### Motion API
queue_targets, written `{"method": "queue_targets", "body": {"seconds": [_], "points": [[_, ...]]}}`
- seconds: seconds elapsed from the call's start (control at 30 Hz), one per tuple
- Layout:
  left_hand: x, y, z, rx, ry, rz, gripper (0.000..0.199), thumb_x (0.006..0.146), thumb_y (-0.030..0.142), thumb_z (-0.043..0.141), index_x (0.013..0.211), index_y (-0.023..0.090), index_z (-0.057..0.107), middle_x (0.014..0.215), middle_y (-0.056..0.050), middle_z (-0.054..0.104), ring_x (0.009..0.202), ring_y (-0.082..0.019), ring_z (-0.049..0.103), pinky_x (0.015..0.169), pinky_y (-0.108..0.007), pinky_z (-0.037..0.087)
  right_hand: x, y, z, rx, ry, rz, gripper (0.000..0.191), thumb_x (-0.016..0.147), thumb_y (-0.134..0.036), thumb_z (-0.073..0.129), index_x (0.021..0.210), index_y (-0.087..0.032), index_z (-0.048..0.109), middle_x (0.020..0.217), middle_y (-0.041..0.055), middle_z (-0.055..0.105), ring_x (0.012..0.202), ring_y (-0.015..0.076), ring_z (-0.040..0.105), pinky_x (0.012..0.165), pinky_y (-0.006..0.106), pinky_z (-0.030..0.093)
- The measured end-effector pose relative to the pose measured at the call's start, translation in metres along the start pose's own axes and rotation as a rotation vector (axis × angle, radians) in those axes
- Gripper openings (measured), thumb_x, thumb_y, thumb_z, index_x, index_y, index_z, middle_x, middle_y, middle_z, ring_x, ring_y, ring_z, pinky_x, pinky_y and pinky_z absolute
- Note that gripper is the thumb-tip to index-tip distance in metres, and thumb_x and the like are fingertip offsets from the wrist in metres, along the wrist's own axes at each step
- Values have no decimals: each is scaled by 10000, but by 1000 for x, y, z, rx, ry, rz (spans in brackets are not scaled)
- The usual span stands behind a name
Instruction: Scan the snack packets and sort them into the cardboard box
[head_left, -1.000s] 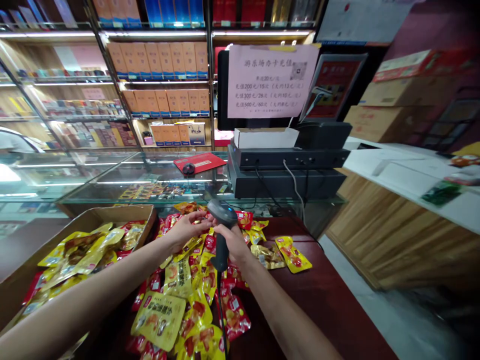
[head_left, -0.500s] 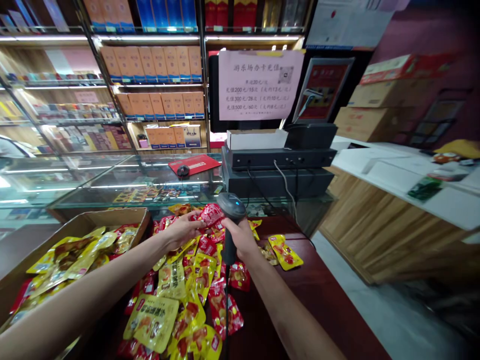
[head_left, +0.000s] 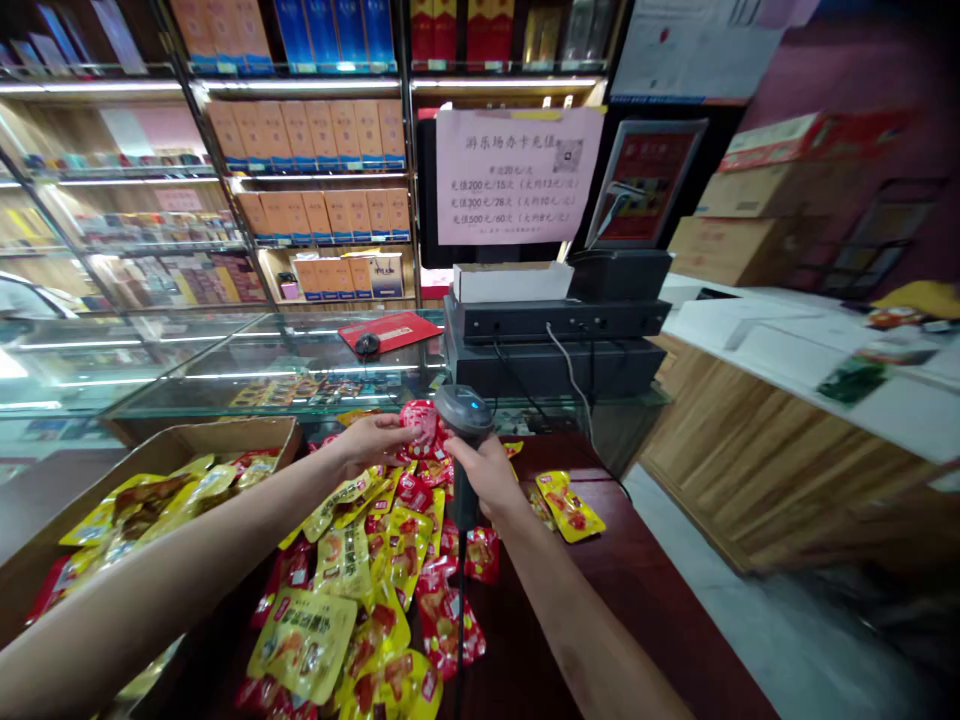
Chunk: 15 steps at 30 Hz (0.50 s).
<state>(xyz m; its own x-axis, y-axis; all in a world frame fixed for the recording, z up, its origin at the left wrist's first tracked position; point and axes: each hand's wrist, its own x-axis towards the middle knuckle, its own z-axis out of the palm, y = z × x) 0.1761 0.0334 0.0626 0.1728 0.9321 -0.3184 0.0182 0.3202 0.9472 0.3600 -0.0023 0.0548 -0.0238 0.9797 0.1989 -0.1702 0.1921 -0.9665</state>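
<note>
My right hand [head_left: 486,468] is wrapped round the handle of a dark barcode scanner [head_left: 465,410], which stands upright with a small blue light on its head. Its cord runs down over the table. Just left of the scanner head, my left hand [head_left: 376,440] pinches a red snack packet [head_left: 422,430] by its left side. Under and in front of both hands lies a loose heap of red and yellow snack packets, among them a pale yellow packet [head_left: 302,645] near the front. To the right of my right hand rests a separate yellow packet [head_left: 570,505].
An open cardboard box [head_left: 217,435] with more packets stands at the left. Behind the dark red table [head_left: 600,610] are a glass display counter [head_left: 225,345] and a black cash-register unit [head_left: 555,350]. A wood-fronted counter [head_left: 765,450] stands at the right.
The red packet has turned more upright in my left hand beside the scanner. My left hand has shifted slightly right. My right hand keeps its hold on the scanner.
</note>
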Motion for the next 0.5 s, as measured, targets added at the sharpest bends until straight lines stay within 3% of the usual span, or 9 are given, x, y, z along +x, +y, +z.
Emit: {"method": "queue_targets", "body": {"seconds": [0.13,0.27,0.37,0.5], "points": [[15,25,-16,-85,83,-57,493,496,308,865,896,162,616,838,-49,703,660,-155,660,656,-345,578,-4,2,5,-71,-75,14,187,641,-211,604,810,-150,652,776,9,669,742,154,591,734,272,461],[24,44,-24,-75,64,-70,463,512,292,861,881,158,616,814,-54,709,634,-163,672,591,-286,571,-8,11,14,34,-185,231,191,626,-241,599,797,-156,613,683,30,659,589,162,616,518,262,480],[27,49,-26,-64,72,-68,434,524,285,856,865,155,620,789,-50,711,584,-147,659,534,-246,552,-11,16,19,-7,-256,330,97,634,-240,567,701,-173,587,520,12,614,442,156,568,411,259,439],[32,46,-30,-45,111,-92,450,512,292,860,868,158,620,782,-44,708,544,-125,637,507,-226,531,-17,19,24,-91,-259,327,76,642,-211,551,570,-191,541,395,-13,533,342,123,476,380,255,402]]}}
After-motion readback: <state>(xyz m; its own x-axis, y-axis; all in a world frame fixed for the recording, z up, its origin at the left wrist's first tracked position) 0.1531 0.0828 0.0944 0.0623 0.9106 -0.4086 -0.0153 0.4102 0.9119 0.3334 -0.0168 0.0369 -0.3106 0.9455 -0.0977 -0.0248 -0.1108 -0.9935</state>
